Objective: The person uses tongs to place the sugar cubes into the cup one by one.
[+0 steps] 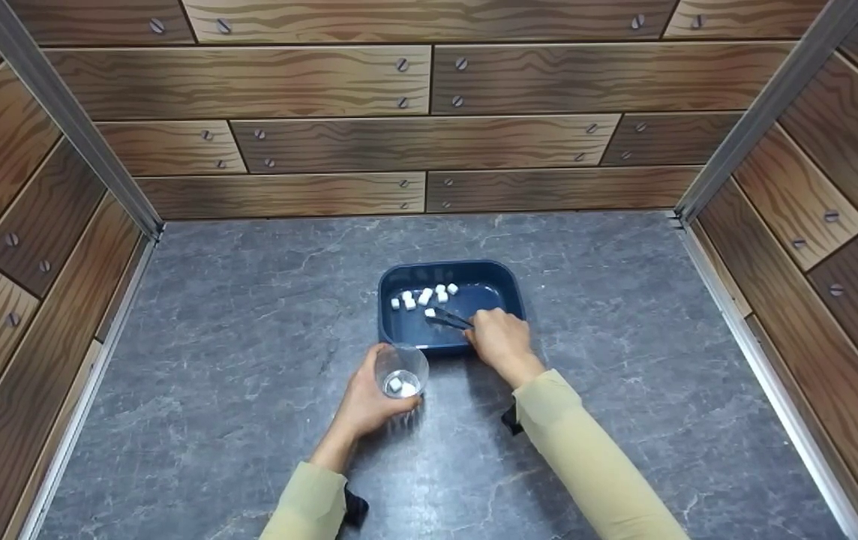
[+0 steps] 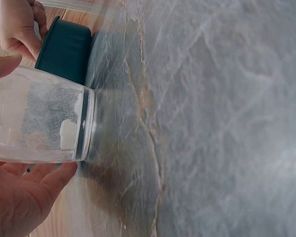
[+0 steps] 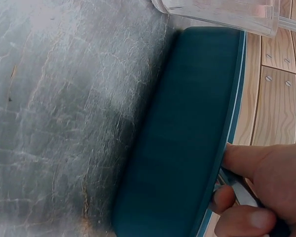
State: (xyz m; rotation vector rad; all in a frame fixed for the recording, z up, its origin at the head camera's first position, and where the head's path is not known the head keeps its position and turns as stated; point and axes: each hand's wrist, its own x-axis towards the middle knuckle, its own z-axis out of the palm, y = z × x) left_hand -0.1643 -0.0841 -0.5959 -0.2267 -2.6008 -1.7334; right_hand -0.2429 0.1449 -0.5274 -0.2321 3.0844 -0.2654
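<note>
Nearest, a yellow sleeve (image 1: pixel 601 457); the right hand (image 1: pixel 502 343) pinches tweezers (image 1: pixel 456 317) at a white cube (image 1: pixel 430 313) inside the tray (image 1: pixel 489 291); the left hand (image 1: pixel 367 395) curls round a cup (image 1: pixel 401 361) before it. Gripping seems in hand; next calls for steady lifting.

Two hands (image 1: pixel 367 397), one tray (image 1: pixel 485 296), one cup (image 1: pixel 401 361), one tweezer pair (image 1: pixel 455 318), ten-plus cubes (image 1: pixel 410 304) show.

Three walls of wood-look planks enclose the space: a back wall (image 1: pixel 324 142), a left wall (image 1: pixel 46 217) and a right wall (image 1: pixel 811 180), all dotted with slotted screw heads (image 1: pixel 402 64) (the grain looks drawn rather than real). Grey metal posts (image 1: pixel 73 116) line both rear corners, and pale rails (image 1: pixel 91 390) edge the sides. The grey, marbled tabletop (image 1: pixel 249 337) carries tan veins and a whitish glare (image 1: pixel 414 495) near the front.
</note>
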